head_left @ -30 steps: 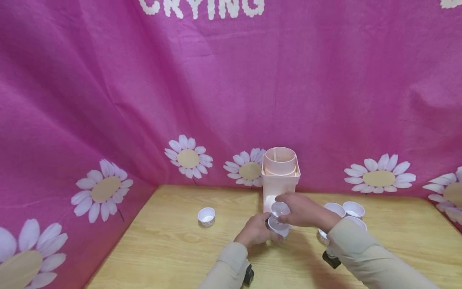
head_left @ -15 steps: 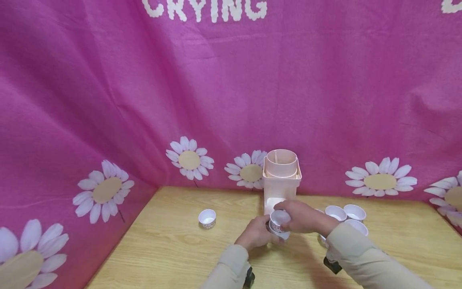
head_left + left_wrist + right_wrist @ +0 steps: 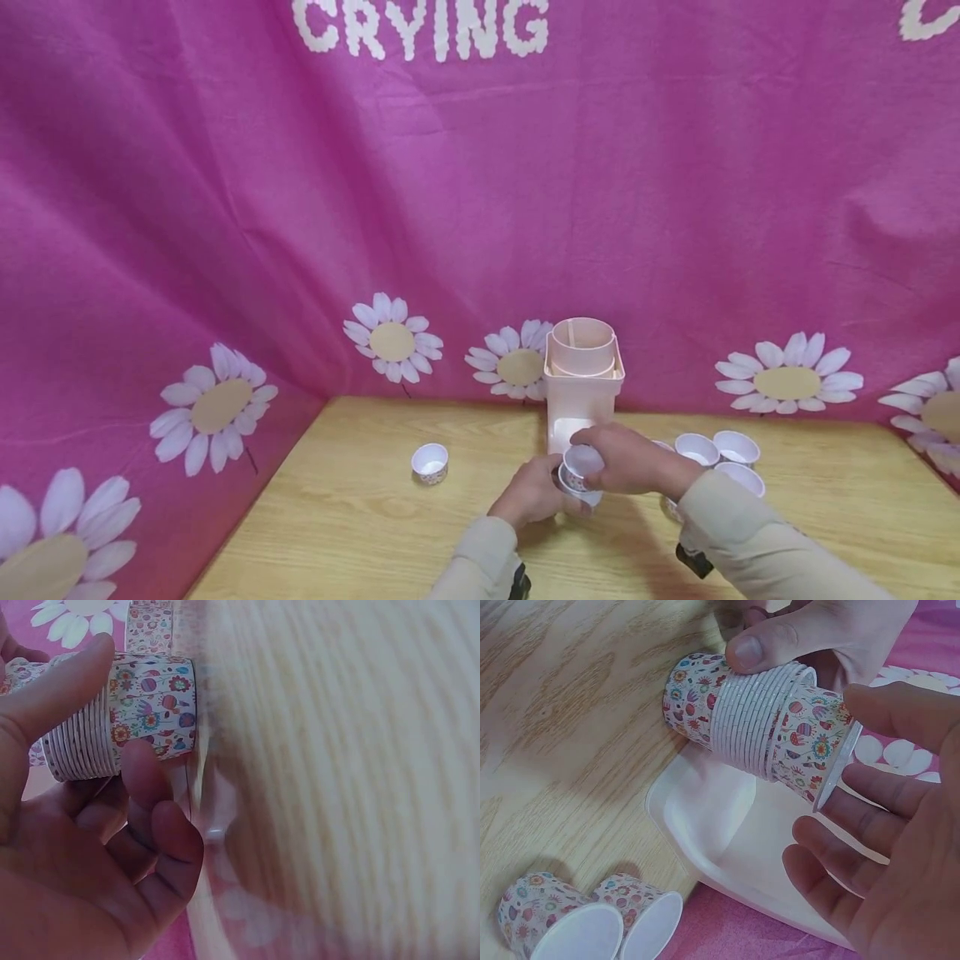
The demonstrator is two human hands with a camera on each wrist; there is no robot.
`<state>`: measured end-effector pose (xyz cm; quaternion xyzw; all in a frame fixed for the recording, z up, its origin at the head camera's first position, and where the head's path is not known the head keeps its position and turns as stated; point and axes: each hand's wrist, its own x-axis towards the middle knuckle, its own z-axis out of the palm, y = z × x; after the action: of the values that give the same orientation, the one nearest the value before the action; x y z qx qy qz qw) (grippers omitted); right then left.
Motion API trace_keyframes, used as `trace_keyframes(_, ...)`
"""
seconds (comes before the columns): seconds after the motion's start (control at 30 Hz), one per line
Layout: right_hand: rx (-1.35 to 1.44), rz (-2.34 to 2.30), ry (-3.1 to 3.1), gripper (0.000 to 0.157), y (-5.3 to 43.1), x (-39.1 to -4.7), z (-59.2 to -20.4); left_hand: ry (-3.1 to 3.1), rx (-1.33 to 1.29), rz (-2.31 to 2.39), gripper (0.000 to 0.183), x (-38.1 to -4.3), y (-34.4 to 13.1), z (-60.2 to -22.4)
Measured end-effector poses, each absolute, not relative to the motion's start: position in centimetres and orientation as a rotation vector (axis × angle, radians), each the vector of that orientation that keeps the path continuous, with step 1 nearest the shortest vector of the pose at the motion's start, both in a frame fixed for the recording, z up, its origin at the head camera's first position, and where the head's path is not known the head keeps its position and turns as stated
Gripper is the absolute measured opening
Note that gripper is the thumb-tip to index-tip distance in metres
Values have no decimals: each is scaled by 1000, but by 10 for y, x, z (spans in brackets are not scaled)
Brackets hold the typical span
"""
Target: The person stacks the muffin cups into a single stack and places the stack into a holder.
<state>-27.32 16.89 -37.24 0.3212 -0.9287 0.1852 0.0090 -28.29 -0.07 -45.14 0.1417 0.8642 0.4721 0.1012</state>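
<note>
white lettering (image 3: 442, 29) "crying", pink cloth (image 3: 675, 208), hands (image 3: 534, 492) gripping patterned cups (image 3: 742, 716)

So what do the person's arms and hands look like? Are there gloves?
No gloves: the left hand and right hand are bare, fingers too. The left sleeve and right sleeve are plain, light beige and reach near the wrists. A small black piece shows by the right cuff, and another by the left.

High forward-down head view, both wrist views near the cup stack (image 3: 746, 720).
</note>
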Motion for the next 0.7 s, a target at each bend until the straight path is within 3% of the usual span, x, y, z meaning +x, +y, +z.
trace_keyframes(0.4, 964, 550, -2967, 47, 177, -271, -378, 2538, 415, 1380, 50, -278, -2, -459)
trace_keyframes(0.7, 899, 542, -2978, 48, 210, -272, -370, 2515, 399, 1403, 54, -281, -1, -453)
